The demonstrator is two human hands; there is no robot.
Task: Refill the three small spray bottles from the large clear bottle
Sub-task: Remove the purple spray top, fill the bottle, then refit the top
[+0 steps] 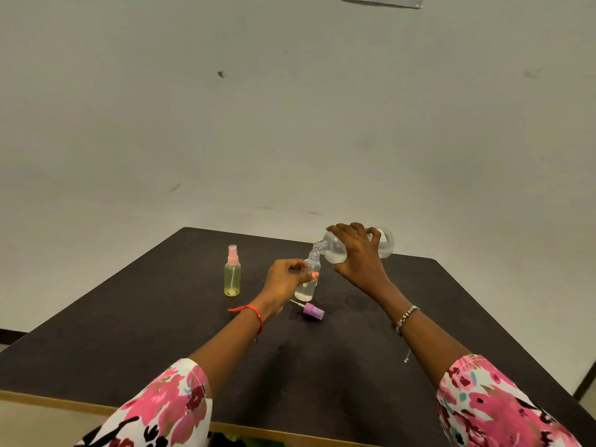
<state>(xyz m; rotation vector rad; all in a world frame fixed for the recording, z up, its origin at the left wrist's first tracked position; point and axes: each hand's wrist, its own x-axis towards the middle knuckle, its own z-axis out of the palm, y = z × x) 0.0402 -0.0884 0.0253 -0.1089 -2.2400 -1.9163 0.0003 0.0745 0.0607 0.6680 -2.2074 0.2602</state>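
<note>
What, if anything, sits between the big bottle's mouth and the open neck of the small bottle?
Nothing visible. The right hand tilts the large clear bottle with its mouth at the open neck of the small bottle, which the left hand grips. The purple spray cap lies on the table, off the pouring path.

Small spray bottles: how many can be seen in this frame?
2. One yellowish, pink-topped bottle stands left on the table; one clear, uncapped bottle is gripped by the left hand under the large bottle. A third may be hidden behind the hand.
</note>
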